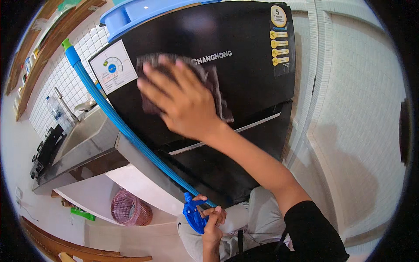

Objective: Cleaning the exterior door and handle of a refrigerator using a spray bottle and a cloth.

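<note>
My right hand (186,101) presses a dark cloth (221,95) flat against the upper door of a black Changhong refrigerator (252,78). Its fingers are spread over the cloth and blurred, as is the cloth's upper edge. Low in the view, in front of my knees, my left hand (214,221) grips a blue trigger sprayer (194,214); the bottle below it cannot be made out. A long blue ribbed tube (131,131) with a green tip slants across the fridge's left side. Its lower end passes behind my left hand, and whether my fingers touch it is unclear.
A light blue plastic tray (137,14) lies on top of the fridge. At left are a sink (81,131), a black stove (47,150) and wooden shelves (49,49). A pink woven basket (131,209) stands under the counter. White textured panelling (353,82) rises at right.
</note>
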The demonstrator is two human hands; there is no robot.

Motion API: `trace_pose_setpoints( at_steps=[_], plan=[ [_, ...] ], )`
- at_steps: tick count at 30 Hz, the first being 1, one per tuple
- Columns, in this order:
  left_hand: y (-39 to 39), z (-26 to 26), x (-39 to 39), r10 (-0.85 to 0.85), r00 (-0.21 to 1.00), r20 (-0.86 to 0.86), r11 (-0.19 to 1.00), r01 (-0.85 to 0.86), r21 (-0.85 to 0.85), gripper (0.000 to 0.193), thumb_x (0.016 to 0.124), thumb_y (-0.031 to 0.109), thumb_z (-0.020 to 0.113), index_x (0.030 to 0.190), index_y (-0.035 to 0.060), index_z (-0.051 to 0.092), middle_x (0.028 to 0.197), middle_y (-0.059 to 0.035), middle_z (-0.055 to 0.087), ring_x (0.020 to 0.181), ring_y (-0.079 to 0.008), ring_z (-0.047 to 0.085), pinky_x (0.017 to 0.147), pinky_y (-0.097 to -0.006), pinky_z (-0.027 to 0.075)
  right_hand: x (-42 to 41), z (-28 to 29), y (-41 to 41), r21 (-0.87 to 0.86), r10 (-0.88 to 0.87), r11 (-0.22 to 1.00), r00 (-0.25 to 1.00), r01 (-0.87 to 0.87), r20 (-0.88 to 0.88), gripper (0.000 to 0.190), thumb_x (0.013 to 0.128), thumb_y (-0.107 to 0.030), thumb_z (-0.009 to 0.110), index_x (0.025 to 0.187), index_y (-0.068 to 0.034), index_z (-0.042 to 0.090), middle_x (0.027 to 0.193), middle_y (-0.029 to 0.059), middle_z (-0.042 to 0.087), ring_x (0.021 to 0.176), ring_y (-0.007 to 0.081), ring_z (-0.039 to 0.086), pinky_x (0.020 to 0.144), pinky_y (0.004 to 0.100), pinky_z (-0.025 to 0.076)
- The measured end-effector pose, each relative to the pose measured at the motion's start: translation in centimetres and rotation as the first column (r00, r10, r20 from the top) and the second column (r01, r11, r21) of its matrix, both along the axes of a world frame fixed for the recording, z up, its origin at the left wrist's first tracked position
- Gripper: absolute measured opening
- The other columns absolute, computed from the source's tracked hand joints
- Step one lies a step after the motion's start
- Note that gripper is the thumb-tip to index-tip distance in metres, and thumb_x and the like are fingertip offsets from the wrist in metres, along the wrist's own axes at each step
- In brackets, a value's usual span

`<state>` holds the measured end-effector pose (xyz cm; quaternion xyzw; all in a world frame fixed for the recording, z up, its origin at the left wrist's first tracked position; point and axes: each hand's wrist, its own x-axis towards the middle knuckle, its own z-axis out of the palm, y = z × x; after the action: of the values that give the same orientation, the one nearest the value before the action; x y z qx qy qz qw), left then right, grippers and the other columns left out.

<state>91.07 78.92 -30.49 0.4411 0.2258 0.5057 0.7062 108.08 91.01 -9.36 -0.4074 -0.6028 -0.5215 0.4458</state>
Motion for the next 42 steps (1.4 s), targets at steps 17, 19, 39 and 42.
trace_pose_setpoints(
  at_steps=[17, 19, 39, 42],
  plan=[
    [1.9, -2.3, 1.0, -0.040, 0.999, 0.024, 0.990, 0.042, -0.134, 0.047, 0.091, 0.005, 0.061, 0.133, 0.0140, 0.043, 0.053, 0.0001, 0.037, 0.048, -0.0141, 0.039, 0.069, -0.0382, 0.045, 7.1, 3.5, -4.6, 0.107, -0.071, 0.991, 0.996, 0.077, -0.063, 0.068, 0.076, -0.002, 0.074, 0.142, -0.012, 0.058, 0.153, 0.0077, 0.050, 0.144, 0.0332, 0.042, 0.118, 0.0456, 0.037],
    [1.5, -0.7, 1.5, -0.078, 0.997, 0.024, 0.997, 0.078, -0.017, 0.047, 0.091, 0.005, 0.060, 0.134, 0.0145, 0.042, 0.053, 0.0003, 0.035, 0.048, -0.0146, 0.039, 0.069, -0.0386, 0.044, 6.6, 3.8, -3.9, 0.193, -0.178, 0.964, 0.983, 0.184, -0.049, 0.046, 0.086, -0.010, 0.067, 0.132, -0.005, 0.063, 0.146, 0.0120, 0.055, 0.139, 0.0356, 0.048, 0.116, 0.0453, 0.040],
    [2.9, -1.1, -0.3, -0.019, 1.000, -0.011, 1.000, 0.019, 0.011, 0.046, 0.092, 0.007, 0.059, 0.133, 0.0128, 0.040, 0.053, -0.0004, 0.035, 0.049, -0.0149, 0.039, 0.071, -0.0382, 0.045, 8.7, -5.8, -5.8, -0.276, 0.132, 0.961, 0.907, -0.018, 0.400, 0.028, 0.086, -0.014, 0.071, 0.114, -0.015, 0.076, 0.132, 0.0003, 0.068, 0.130, 0.0222, 0.059, 0.108, 0.0383, 0.050],
    [2.8, -0.4, 0.0, -0.039, 0.999, 0.008, 0.998, 0.039, 0.040, 0.055, 0.091, 0.006, 0.059, 0.140, 0.0146, 0.036, 0.053, -0.0001, 0.035, 0.049, -0.0147, 0.039, 0.070, -0.0385, 0.046, 8.5, -5.2, -5.9, -0.262, 0.130, 0.964, 0.930, -0.038, 0.343, 0.027, 0.085, -0.017, 0.074, 0.111, -0.016, 0.077, 0.131, -0.0006, 0.068, 0.130, 0.0219, 0.059, 0.106, 0.0377, 0.052]
  ],
)
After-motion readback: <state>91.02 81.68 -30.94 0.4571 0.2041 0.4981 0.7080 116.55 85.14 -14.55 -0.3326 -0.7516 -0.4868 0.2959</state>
